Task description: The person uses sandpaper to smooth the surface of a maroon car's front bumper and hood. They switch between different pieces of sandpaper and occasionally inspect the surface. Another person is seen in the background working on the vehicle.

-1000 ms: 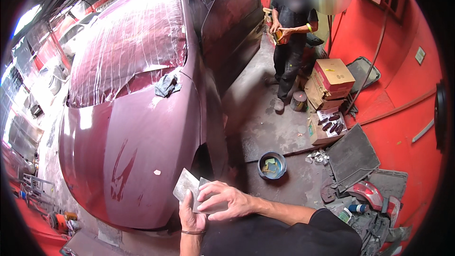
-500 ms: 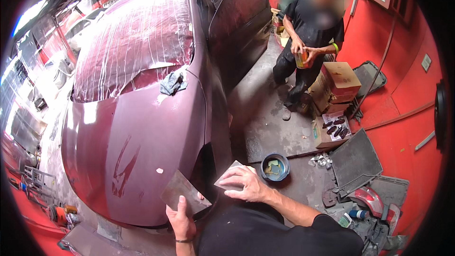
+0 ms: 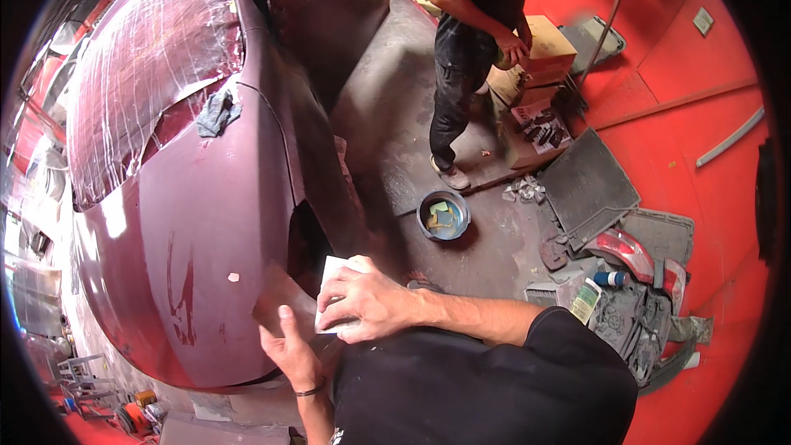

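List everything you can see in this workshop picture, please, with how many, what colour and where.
car: one, maroon, left half of the view, windscreen covered with clear film
rag: one, grey, on the car below the windscreen
bowl: one, dark, on the concrete floor, holding yellow and green pieces
cardboard boxes: a few, tan, stacked by the red wall
other person: one, dark clothes, standing by the boxes
car parts: several, black and red, heaped on the floor at right
brown sheet: one, at the car's edge, under the left hand
white sheet: one, under the right hand
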